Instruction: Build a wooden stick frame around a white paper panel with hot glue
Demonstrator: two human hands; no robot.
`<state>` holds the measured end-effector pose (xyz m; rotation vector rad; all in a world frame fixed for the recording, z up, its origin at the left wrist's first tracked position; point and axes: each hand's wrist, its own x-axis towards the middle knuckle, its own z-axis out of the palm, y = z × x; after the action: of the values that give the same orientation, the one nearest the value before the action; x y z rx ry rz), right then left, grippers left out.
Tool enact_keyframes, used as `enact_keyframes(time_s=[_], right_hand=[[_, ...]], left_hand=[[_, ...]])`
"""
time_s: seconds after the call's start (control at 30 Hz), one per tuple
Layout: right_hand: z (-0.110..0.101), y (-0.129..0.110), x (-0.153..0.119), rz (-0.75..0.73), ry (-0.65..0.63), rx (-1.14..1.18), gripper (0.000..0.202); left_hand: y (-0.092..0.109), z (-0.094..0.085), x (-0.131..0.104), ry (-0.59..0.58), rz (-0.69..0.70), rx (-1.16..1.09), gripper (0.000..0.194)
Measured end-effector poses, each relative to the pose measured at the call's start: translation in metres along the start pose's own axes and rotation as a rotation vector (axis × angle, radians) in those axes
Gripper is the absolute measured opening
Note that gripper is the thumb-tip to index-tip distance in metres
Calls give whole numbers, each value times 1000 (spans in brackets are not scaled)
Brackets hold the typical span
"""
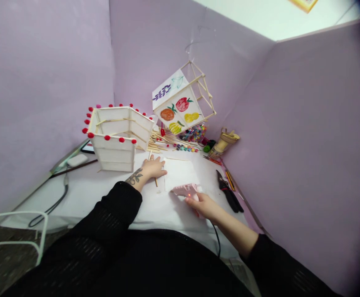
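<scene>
The fingers of the right hand (205, 205) are wrapped around the grip of a pink glue gun (186, 190), whose nozzle is pointed left toward the lower edge of a white sheet (180, 173) lying flat on the table (105, 194). The fingers of the left hand (153, 168) are spread flat and pressed down on a thin wooden stick (155, 181) just beside the sheet's left edge; nothing is gripped by them.

For the gluing to be done well, it is judged that the stick should be kept pinned flat, the nozzle brought close to the joint, and the fingertips kept clear of the hot tip. Only a short, thin bead would be wanted.

Behind the left hand a white box with red pompoms (118, 136) is set, and a pile of loose sticks (163, 140) lies beside it. A stick-framed lantern with painted fruit (180, 105) is hung above. Coloured beads (195, 134) and a spool of twine (223, 142) are placed further back, and black cutters (229, 192) lie near the right hand.
</scene>
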<state>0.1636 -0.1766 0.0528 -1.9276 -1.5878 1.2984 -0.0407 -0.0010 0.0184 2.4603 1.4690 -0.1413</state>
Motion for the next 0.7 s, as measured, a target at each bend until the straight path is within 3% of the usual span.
enact_keyframes(time_s=[0.2,0.37,0.53,0.63,0.7], right_hand=[[1,5,-3,-29,-27,27,38],[-13,13,1,-37,-71,238,46],[-56,16,40,-19,297,594,49],[-84,23,77,22,535,752,40],[-97,28,101,64,627,768,34]], left_hand=[[-1,1,2,-7,-1,-1,68],[-1,-1,0,-2,1,-5,65],[-1,-4,-3,61,-21,-16,52],[-1,-9,-4,199,-61,-31,48],[-2,-12,-6,277,-92,-41,43]])
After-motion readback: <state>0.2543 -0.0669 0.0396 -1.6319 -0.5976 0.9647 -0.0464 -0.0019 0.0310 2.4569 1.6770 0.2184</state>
